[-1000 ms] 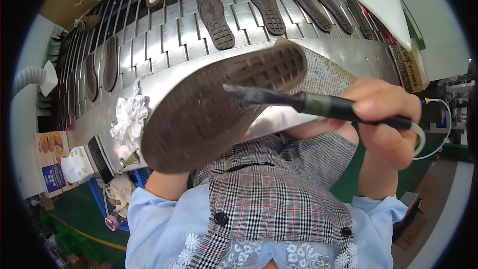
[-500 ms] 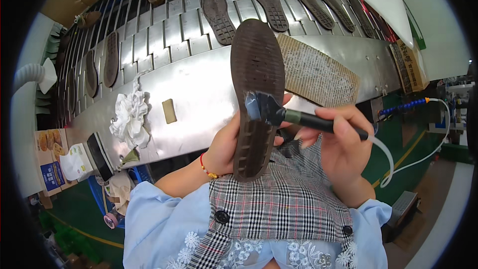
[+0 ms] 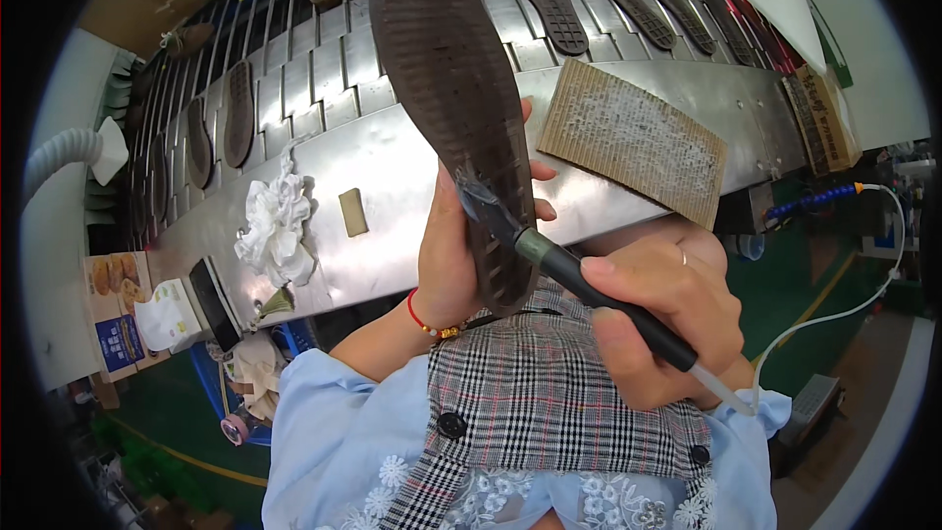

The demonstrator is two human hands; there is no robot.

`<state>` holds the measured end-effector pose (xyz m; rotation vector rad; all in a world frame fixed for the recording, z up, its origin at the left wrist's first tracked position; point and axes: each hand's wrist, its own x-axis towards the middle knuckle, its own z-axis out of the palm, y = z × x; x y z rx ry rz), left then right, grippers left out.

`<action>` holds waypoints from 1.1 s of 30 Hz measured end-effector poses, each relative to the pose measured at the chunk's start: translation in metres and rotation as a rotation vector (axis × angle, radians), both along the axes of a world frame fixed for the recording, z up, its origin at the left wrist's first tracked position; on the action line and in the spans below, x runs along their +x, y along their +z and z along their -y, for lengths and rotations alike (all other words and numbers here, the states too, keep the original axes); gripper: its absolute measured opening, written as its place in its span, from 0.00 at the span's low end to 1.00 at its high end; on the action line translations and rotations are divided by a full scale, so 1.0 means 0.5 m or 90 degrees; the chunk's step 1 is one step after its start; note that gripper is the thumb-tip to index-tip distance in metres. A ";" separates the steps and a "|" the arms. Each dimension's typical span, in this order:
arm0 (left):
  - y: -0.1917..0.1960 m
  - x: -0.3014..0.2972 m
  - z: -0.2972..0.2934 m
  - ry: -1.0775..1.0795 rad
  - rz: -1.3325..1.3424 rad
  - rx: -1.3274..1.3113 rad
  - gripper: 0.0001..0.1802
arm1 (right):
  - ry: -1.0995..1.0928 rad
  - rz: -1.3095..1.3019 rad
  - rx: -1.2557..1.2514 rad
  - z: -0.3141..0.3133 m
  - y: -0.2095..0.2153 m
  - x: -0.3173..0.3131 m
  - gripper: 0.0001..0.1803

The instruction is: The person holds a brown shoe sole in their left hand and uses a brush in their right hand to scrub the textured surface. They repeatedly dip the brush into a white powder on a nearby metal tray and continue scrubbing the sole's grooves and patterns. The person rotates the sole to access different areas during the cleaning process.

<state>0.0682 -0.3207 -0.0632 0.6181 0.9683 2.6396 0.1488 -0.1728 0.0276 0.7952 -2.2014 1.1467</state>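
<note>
The shoe sole stands on end in front of me, tread side up toward the camera, dark brown and long, raised above the steel work surface. My left hand wraps it from behind near the heel end, fingers curling round its right edge, a red bracelet at the wrist. My right hand is closed firmly around a dark-handled brush tool, whose tip rests on the tread just above the heel; a clear tube runs from the tool's back end off to the right. Below the sole, the steel surface is a curved sheet-metal shelf carrying a crumpled white rag, a small tan block just beside it, and a ribbed cardboard pad well to the right. Behind the shelf I see a slatted metal conveyor with more dark soles lying flat on it, spaced apart. To the left there is a white corrugated hose and some boxes and clutter lower down. The floor on the right is green with a yellow line. A blue segmented nozzle hangs at the shelf's right end.
</note>
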 end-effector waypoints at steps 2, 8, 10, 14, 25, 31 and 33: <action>-0.001 -0.006 0.006 0.005 -0.032 0.020 0.37 | 0.011 0.021 -0.039 0.000 0.000 0.003 0.17; 0.019 -0.022 0.013 0.058 -0.111 -0.011 0.43 | 0.053 0.010 -0.069 0.011 0.000 0.007 0.18; 0.019 -0.030 0.007 0.087 -0.124 0.025 0.42 | 0.044 0.020 -0.032 0.005 0.002 0.003 0.18; 0.024 -0.041 0.018 0.055 -0.120 0.129 0.39 | 0.081 0.006 -0.083 0.012 -0.015 0.009 0.19; 0.047 -0.076 0.040 0.015 -0.127 0.292 0.33 | 0.114 0.071 -0.025 0.008 -0.008 0.016 0.20; 0.064 -0.079 0.053 -0.034 -0.121 0.348 0.32 | 0.146 0.076 0.017 0.009 -0.011 0.020 0.21; 0.067 -0.079 0.056 -0.017 -0.089 0.341 0.32 | 0.155 0.060 0.002 0.001 -0.006 0.019 0.22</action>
